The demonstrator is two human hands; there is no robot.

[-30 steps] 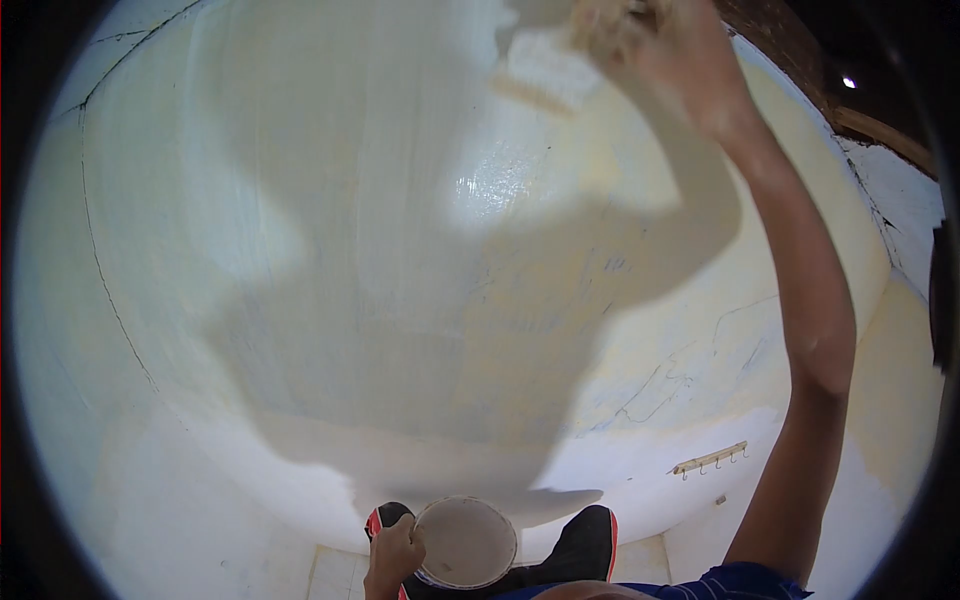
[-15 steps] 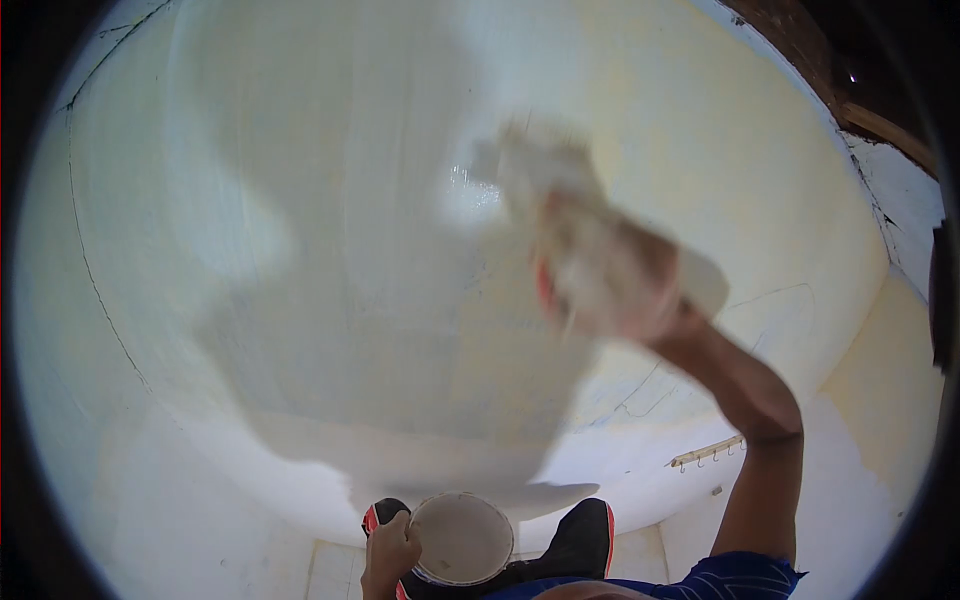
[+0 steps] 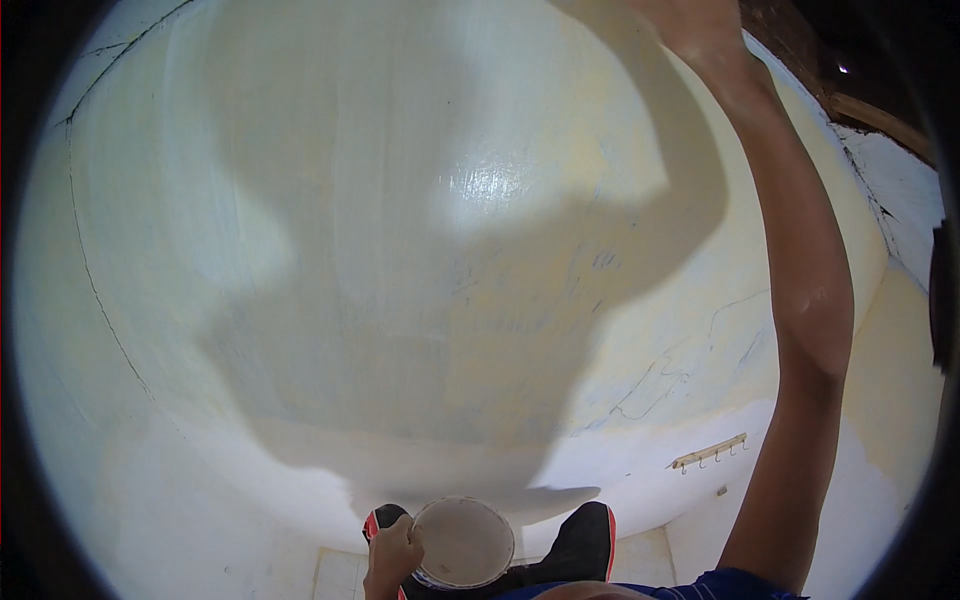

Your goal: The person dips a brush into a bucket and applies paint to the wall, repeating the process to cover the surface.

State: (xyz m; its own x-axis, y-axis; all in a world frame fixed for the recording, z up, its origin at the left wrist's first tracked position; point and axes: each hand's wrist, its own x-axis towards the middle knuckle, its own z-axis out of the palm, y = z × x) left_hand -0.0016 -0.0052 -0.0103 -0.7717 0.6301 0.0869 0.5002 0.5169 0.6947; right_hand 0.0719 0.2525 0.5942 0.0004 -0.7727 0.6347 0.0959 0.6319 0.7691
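Observation:
My left hand (image 3: 394,553) is closed on the rim of a round pale bucket (image 3: 464,542) at the bottom, held above my dark trousers with red stripes. Up at the top edge, right of centre, is my right hand (image 3: 697,22), at the end of a raised arm. Its fingers lie outside the view, so what it holds cannot be seen. Behind both hands stands a wall (image 3: 520,250) with patchy pale green, yellow and white paint. A wet, shiny spot glints near its middle.
A small hook rack (image 3: 710,452) is fixed low on the wall at the right. Dark wooden beams (image 3: 880,122) run along the upper right. Thin cracks mark the wall's left side. My shadow falls across the middle of the wall.
My right hand, which was blurred at mid-wall with a pale brush-like thing, has moved up to the top edge. My arm is now stretched out. My left hand and the bucket have barely moved.

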